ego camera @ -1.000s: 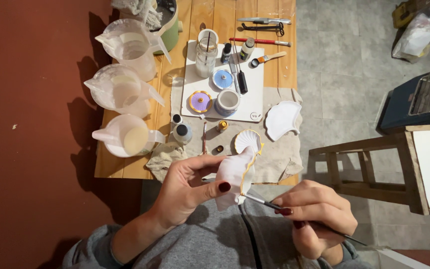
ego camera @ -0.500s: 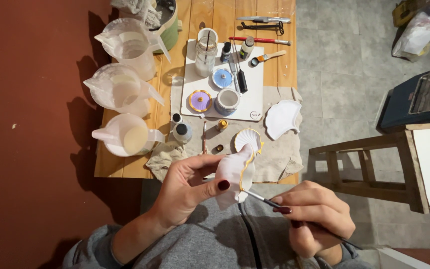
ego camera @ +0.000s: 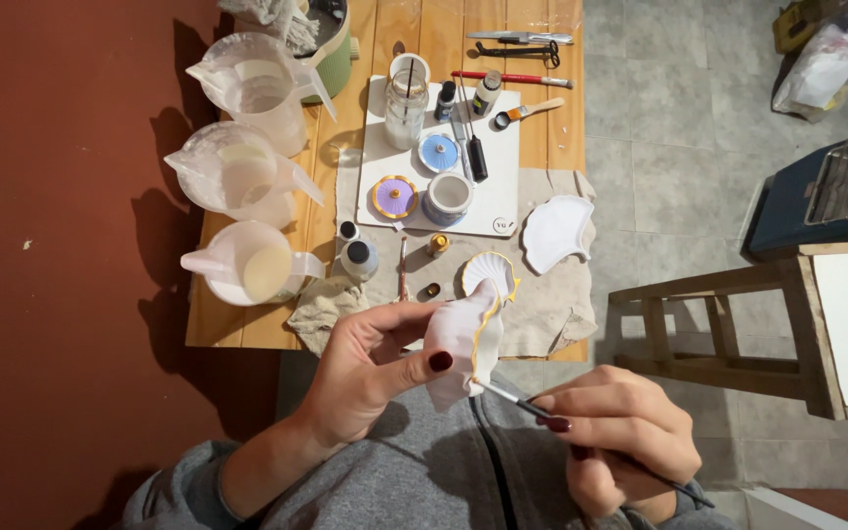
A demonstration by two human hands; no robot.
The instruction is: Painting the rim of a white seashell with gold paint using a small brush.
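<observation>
A white shell-shaped dish with a wavy gold-painted edge was gripped between the thumb and curled fingers of the left hand, held above the lap just near of the table's front edge. A thin paintbrush was pinched in the closed fingers of the right hand, its tip set against the dish's lower rim, its dark handle running out to the right past the wrist.

Directly beyond the held dish, a second gold-rimmed shell dish was seen lying on a beige cloth, with a plain white shell dish to its right. Farther off, a white tray carried a glass jar, a purple lid, a blue lid and a small white pot. Three translucent measuring jugs were lined along the left side of the wooden table. A wooden stool was visible at the right, on the tiled floor.
</observation>
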